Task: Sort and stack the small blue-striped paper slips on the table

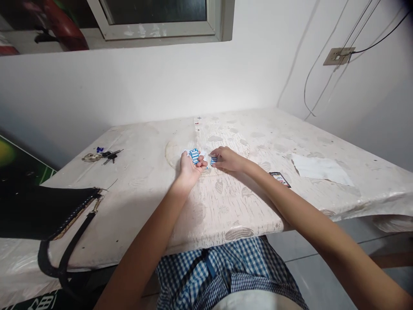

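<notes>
My left hand [191, 168] is palm up over the middle of the table, its fingers closed around a small white card with a blue pattern [194, 156]. To the right of it, my right hand [227, 159] has thumb and fingers pinched on another small blue-and-white card [214, 161], low over the tablecloth. Pale, partly hidden pieces lie between the two hands; I cannot make out their kind.
A patterned cloth under clear plastic covers the table [222, 211]. Keys [111, 155] and a black bag with a strap [48, 211] lie left. At right are a dark printed packet [280, 179] and a white paper sheet [321, 168]. A wall stands behind.
</notes>
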`<state>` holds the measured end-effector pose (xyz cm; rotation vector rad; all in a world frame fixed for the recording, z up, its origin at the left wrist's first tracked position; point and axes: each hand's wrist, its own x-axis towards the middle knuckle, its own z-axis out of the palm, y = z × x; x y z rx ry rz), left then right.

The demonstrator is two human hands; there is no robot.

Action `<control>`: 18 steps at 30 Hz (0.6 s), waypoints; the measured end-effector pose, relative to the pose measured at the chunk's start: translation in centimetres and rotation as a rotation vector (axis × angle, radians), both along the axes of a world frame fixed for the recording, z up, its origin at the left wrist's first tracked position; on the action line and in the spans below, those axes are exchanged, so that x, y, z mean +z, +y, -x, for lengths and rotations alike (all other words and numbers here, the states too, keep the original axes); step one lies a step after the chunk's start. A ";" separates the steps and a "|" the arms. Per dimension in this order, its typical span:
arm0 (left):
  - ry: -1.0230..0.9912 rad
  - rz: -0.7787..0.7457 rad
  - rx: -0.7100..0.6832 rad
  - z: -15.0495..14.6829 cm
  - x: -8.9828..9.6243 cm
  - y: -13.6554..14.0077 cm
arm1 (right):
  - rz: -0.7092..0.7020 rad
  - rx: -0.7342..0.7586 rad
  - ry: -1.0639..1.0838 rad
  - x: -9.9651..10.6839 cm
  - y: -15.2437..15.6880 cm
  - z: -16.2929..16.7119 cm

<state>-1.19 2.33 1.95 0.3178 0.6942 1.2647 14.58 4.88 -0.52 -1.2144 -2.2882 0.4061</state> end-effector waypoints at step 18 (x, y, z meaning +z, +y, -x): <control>0.213 -0.113 -0.215 -0.9 -0.2 -1.0 | 0.258 -0.016 0.908 2.9 -1.4 0.5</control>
